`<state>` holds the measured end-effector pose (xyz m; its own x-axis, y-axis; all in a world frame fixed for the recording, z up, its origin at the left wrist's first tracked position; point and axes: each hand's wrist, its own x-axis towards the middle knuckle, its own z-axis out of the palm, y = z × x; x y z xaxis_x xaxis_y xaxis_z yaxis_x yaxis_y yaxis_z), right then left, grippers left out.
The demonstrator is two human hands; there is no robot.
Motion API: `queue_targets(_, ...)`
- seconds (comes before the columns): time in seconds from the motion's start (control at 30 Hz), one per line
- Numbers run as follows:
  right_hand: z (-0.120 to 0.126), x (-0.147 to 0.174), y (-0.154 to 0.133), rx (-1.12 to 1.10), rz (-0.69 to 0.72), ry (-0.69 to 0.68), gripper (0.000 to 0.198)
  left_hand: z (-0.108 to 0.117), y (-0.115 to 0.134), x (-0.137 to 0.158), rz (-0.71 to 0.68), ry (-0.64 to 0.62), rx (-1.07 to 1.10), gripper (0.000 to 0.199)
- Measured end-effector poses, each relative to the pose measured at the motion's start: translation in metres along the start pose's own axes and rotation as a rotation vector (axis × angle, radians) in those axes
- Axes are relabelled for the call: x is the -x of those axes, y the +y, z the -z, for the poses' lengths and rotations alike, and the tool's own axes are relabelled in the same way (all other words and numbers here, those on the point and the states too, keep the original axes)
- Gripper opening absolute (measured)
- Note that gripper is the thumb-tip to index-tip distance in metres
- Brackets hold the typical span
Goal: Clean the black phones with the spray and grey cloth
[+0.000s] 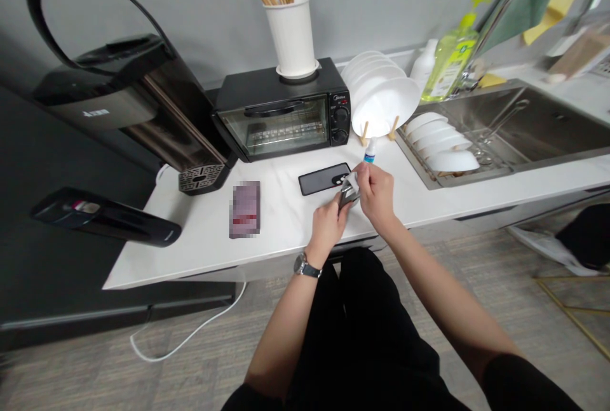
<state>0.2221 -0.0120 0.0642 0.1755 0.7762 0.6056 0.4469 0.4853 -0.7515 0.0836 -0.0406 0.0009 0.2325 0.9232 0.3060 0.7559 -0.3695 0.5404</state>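
Observation:
My left hand (pixel 328 225), with a watch on the wrist, is closed around a thin dark flat object (pixel 344 200) that looks like a phone seen nearly edge-on. A light grey cloth (pixel 351 183) is pinched in my right hand (pixel 377 194) and touches that object. Just behind my hands, a black-rimmed phone case or phone (pixel 320 180) lies flat on the counter, its camera end partly beside the cloth. A small white-capped bottle with a blue label (pixel 370 152) stands beyond my right hand, which hides its lower part.
On the white counter (pixel 281 223) are a pixelated purple rectangular item (pixel 245 209), a toaster oven (pixel 286 120) bearing a utensil holder (pixel 291 36), and a tall black appliance (pixel 143 106). A black flask-like object (pixel 105 217) is at left. Racked plates (pixel 386 103) adjoin the sink (pixel 548 155).

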Motion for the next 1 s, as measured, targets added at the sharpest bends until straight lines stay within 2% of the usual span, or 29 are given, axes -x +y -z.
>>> queue_targets(0.23, 0.003, 0.006, -0.018, 0.275, 0.382, -0.073, 0.043, -0.005, -0.006, 0.000, 0.005, -0.054, -0.112, 0.024)
queue_targets(0.37, -0.001, 0.002, -0.024, 0.361, 0.454, -0.152, 0.043, -0.009, -0.010, 0.000, -0.004, -0.074, -0.150, 0.021)
queue_targets(0.53, 0.001, -0.009, -0.019, 0.237, 0.407, -0.213, 0.049, -0.008, -0.009, -0.001, -0.002, -0.038, -0.132, 0.024)
queue_targets(0.73, 0.004, -0.019, -0.012, 0.064, 0.279, -0.199, 0.057, -0.005, -0.003, -0.001, -0.002, 0.028, -0.031, 0.028)
queue_targets(1.0, 0.005, -0.009, 0.006, -0.213, -0.016, -0.022, 0.065, 0.000, 0.002, 0.001, -0.031, 0.028, -0.003, 0.030)
